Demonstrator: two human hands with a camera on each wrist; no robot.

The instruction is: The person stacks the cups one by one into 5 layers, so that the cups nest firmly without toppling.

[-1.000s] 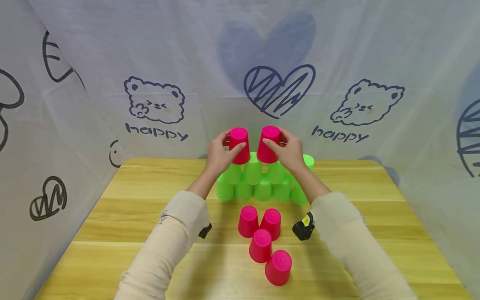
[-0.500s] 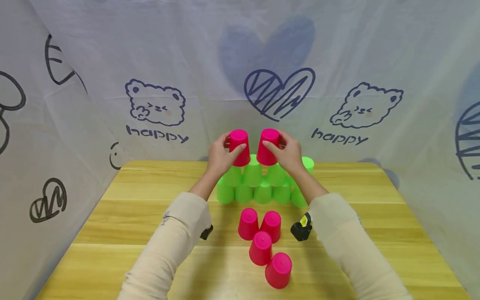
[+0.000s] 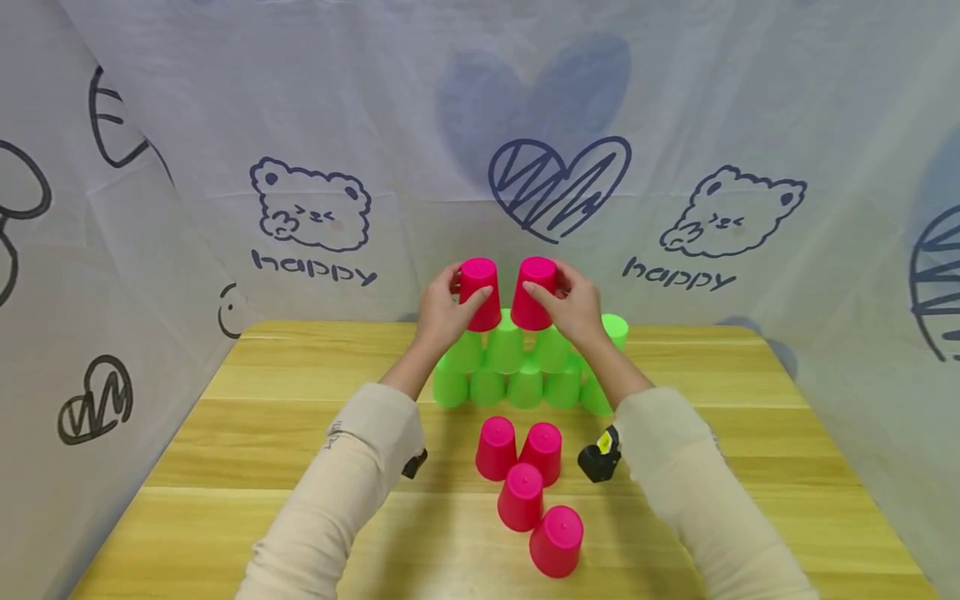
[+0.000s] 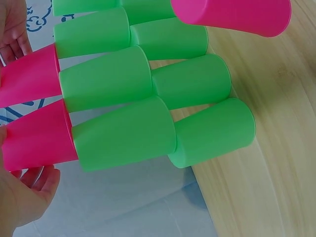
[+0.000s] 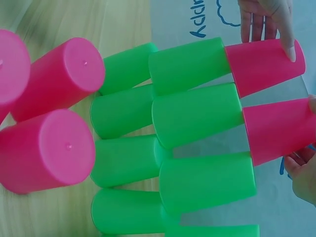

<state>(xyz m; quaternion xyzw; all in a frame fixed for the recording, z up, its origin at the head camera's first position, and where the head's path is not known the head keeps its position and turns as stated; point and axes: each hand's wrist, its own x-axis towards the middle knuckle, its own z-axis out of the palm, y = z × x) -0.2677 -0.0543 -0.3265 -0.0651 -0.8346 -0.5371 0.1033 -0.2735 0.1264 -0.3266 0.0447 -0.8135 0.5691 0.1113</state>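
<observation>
My left hand (image 3: 442, 310) grips an upside-down pink cup (image 3: 481, 296), thumb across its front. My right hand (image 3: 576, 310) holds a second upside-down pink cup (image 3: 531, 296) the same way, with a narrow gap between the two. Both pink cups meet the tops of an upper row of green cups (image 4: 106, 79), as the wrist views show. That row stands on a lower row of green cups (image 5: 126, 160), all mouth down. In the head view, my right hand and forearm hide part of the green cups on the right.
Several upside-down pink cups (image 3: 521, 497) stand on the wooden table (image 3: 247, 442) in front of the green stack. Black wrist devices (image 3: 598, 457) hang below both sleeves. A white cloth wall (image 3: 420, 117) with drawings rises behind the table.
The right-hand pink cup has shifted slightly left, narrowing the gap to the other. Both hands keep their hold. The head view has tilted up a little, and the other cups stand as before.
</observation>
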